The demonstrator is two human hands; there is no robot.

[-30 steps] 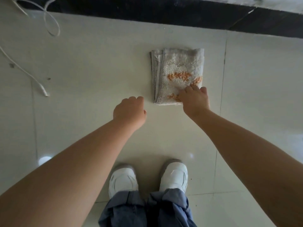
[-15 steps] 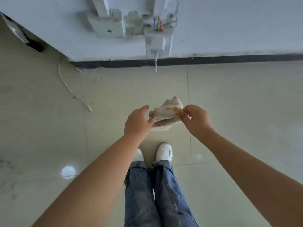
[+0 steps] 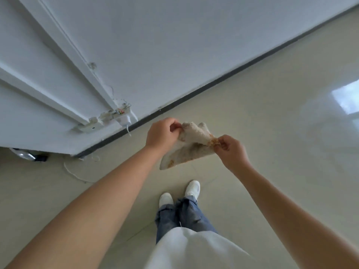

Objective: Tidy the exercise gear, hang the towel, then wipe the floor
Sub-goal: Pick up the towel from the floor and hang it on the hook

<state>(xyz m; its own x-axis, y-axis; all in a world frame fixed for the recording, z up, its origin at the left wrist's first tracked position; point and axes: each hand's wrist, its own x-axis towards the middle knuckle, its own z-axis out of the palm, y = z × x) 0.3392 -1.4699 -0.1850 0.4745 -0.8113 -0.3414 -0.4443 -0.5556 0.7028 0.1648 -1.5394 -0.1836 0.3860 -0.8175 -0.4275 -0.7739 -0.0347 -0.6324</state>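
Left hand [image 3: 162,133] and right hand [image 3: 231,150] fingers each pinch a corner of the cloth [image 3: 191,147] stretched between them

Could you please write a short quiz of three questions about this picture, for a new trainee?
1. True or false: the cloth lies flat on the floor.
2. Which hands hold the cloth? A) only the left hand B) only the right hand C) both hands
3. Fill in: the shoes on the person's feet are ____ in colour.

Key
1. False: it is held up in the air, above the floor.
2. C: each hand pinches one end with its fingers.
3. White.
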